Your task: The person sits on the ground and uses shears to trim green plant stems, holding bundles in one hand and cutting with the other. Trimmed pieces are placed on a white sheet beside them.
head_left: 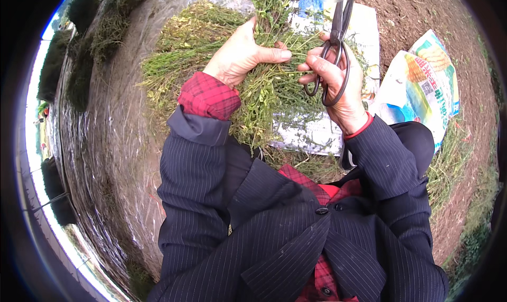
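Observation:
My right hand (344, 78) has black iron scissors (338, 28) in its grip. Their handle loops rest around the fingers and palm, and the blades point away from me, slightly parted. Thin stems run between the fingertips of both hands. My left hand (243, 52) is closed around a bunch of leafy green plant stems (273, 13), with the thumb laid across them. Below and to the left of that hand spreads a heap of cut green and yellowing plants (190, 44). Part of the heap lies over a printed white sack (309, 133).
At the right lies another printed plastic sack (420, 84) with corn pictures, beside my knee (416, 143). Bare brown soil (408, 9) borders the sacks. Plastic film (126, 143) covers ground at the left, with dark plant bundles (83, 60) beyond. Loose cuttings (445, 175) lie at the right.

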Action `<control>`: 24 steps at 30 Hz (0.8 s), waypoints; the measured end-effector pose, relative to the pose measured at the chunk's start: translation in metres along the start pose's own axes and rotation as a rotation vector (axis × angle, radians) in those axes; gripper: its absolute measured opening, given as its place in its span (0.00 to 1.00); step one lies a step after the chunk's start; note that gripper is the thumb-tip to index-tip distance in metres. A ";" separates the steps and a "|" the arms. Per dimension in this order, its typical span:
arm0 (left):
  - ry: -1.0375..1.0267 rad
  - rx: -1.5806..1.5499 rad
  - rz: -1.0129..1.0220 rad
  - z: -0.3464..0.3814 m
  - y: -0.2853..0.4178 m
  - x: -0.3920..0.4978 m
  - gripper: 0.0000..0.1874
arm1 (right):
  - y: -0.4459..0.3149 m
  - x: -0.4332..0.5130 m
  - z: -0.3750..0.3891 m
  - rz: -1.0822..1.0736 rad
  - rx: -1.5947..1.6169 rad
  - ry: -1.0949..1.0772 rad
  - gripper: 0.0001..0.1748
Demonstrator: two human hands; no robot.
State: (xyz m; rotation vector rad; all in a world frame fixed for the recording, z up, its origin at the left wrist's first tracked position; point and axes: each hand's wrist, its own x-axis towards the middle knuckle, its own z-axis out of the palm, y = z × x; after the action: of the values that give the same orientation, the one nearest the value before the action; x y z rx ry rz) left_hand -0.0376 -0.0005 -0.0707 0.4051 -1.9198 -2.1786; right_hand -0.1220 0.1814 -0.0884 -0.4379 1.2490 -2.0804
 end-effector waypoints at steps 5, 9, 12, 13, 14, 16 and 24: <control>-0.031 -0.053 -0.079 -0.007 0.011 -0.005 0.25 | -0.004 -0.012 -0.018 0.025 -0.166 -0.038 0.30; 0.066 -0.001 -0.049 -0.013 0.015 -0.006 0.24 | 0.006 -0.024 -0.041 0.168 -0.302 -0.130 0.29; 0.037 0.042 -0.057 -0.018 0.018 -0.006 0.24 | 0.010 -0.028 -0.048 0.255 -0.393 -0.271 0.25; 0.025 0.065 -0.061 -0.020 0.018 -0.007 0.24 | 0.006 -0.028 -0.046 0.278 -0.376 -0.287 0.25; 0.006 0.073 -0.065 -0.021 0.015 -0.007 0.24 | 0.002 -0.026 -0.044 0.300 -0.359 -0.303 0.24; -0.024 0.089 -0.083 -0.021 0.017 -0.008 0.25 | -0.001 -0.023 -0.038 0.245 -0.378 -0.293 0.22; -0.075 0.096 -0.126 -0.010 0.017 -0.003 0.36 | -0.005 -0.043 -0.037 0.294 -0.236 -0.135 0.16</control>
State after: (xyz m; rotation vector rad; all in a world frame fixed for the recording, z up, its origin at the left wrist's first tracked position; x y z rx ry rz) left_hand -0.0313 -0.0112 -0.0545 0.4796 -2.0991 -2.2135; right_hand -0.1146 0.2365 -0.0997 -0.4609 1.3921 -1.6400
